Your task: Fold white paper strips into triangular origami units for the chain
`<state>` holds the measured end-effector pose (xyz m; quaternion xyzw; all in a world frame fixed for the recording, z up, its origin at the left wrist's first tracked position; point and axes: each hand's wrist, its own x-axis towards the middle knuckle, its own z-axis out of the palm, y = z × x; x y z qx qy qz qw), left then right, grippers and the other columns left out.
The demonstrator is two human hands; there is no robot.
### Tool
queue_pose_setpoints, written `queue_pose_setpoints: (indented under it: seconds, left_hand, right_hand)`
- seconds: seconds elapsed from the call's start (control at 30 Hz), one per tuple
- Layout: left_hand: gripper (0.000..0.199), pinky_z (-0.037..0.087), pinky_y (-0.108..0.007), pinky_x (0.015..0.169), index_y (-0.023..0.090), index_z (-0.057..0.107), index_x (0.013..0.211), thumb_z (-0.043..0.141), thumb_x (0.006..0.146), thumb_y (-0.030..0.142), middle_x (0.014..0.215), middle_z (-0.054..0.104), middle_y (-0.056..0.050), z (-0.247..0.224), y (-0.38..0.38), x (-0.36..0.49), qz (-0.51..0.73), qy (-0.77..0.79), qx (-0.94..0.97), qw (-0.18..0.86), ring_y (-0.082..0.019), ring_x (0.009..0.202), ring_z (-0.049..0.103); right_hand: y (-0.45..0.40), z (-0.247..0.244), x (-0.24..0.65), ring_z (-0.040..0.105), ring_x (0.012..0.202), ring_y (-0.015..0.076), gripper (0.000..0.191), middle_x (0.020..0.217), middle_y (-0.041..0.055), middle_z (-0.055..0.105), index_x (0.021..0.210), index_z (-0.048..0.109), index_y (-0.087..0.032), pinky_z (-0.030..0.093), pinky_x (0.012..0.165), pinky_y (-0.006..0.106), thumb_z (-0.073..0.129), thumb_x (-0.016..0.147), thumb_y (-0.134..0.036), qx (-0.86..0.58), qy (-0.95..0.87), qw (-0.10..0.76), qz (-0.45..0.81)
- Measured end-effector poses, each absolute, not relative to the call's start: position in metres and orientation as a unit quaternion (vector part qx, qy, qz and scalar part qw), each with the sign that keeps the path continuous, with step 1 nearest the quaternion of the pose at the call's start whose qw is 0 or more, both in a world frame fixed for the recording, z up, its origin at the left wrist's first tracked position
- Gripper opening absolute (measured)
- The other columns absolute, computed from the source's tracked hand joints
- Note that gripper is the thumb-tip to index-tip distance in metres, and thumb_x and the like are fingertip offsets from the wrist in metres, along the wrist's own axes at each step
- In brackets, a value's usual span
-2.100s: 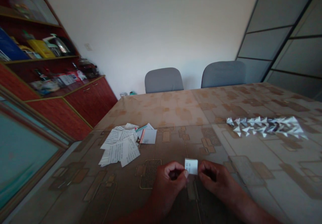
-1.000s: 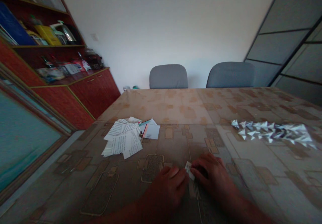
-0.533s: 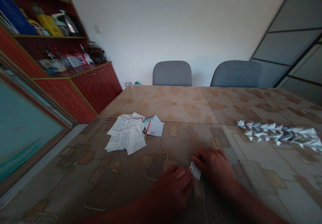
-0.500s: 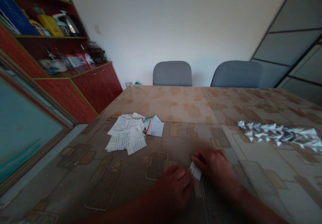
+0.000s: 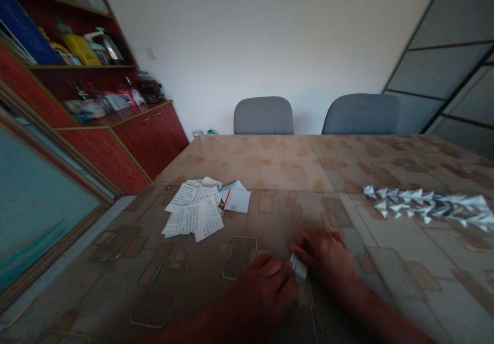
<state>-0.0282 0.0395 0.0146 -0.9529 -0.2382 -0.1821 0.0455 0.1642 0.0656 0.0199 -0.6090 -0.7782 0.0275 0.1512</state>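
Observation:
A small folded piece of printed paper (image 5: 299,268) lies between my two hands, low over the tablecloth (image 5: 270,158). My left hand (image 5: 268,282) pinches its left edge, fingers curled. My right hand (image 5: 326,254) grips its upper right side between thumb and fingers; the fingertips are partly hidden. Further off to the left is a loose pile of printed paper pieces (image 5: 193,210), with a white card with a pink edge (image 5: 238,201) at its right side. Far to the right lies a row of folded paper pieces with pointed tips (image 5: 428,205).
Two grey chairs (image 5: 263,116) stand at the far edge of the table, against a white wall. To the left is a red-brown cabinet (image 5: 150,138) whose shelves hold a kettle (image 5: 110,45), a blue binder (image 5: 29,30) and bottles. Grey panels (image 5: 440,71) line the right side.
The view has tilted up slightly. Both hands keep hold of the folded paper in nearly the same place; it has turned a little. The pile and the folded row have not moved.

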Motion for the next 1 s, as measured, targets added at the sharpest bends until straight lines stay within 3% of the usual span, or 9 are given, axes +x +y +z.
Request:
queue_pose_setpoints:
  seconds: [0.3,0.57,0.73,1.0]
  left_hand:
    - [0.012,0.041,-0.025,0.073,0.016,0.056,0.088,0.051,0.086,0.006,0.081,0.063,-0.003,0.035,0.071,-0.042,-0.154,-0.234,-0.952,-0.118,-0.017,0.085,0.055]
    - [0.013,0.041,-0.028,0.084,0.018,0.058,0.084,0.049,0.090,0.009,0.085,0.066,-0.003,0.034,0.079,-0.044,-0.147,-0.227,-0.955,-0.122,-0.017,0.085,0.055]
    - [0.012,0.030,-0.034,0.106,0.019,0.060,0.087,0.051,0.092,0.012,0.086,0.068,-0.001,0.037,0.079,-0.043,-0.135,-0.229,-0.958,-0.107,-0.016,0.089,0.057]
    - [0.013,0.025,-0.035,0.110,0.021,0.064,0.101,0.055,0.093,0.017,0.088,0.069,0.000,0.034,0.081,-0.042,-0.133,-0.224,-0.961,-0.097,-0.015,0.092,0.058]
  right_hand:
    - [0.060,0.024,0.175,0.061,0.072,0.0205,0.015,0.068,-0.0020,0.064,0.071,0.058,-0.022,0.036,0.073,0.033,0.071,0.078,-0.023,-0.563,-0.809,0.158,0.063]
    - [0.064,0.033,0.174,0.059,0.068,0.0222,0.026,0.066,0.0008,0.064,0.071,0.060,-0.020,0.037,0.071,0.035,0.074,0.078,-0.041,-0.542,-0.832,0.095,0.071]
    - [0.067,0.039,0.175,0.061,0.075,0.0258,0.017,0.074,0.0031,0.069,0.079,0.064,-0.020,0.035,0.071,0.036,0.074,0.077,-0.033,-0.523,-0.848,0.042,0.069]
    - [0.070,0.048,0.180,0.060,0.078,0.0237,0.019,0.080,0.0014,0.068,0.082,0.061,-0.020,0.034,0.071,0.033,0.075,0.073,-0.028,-0.489,-0.866,0.026,0.105]
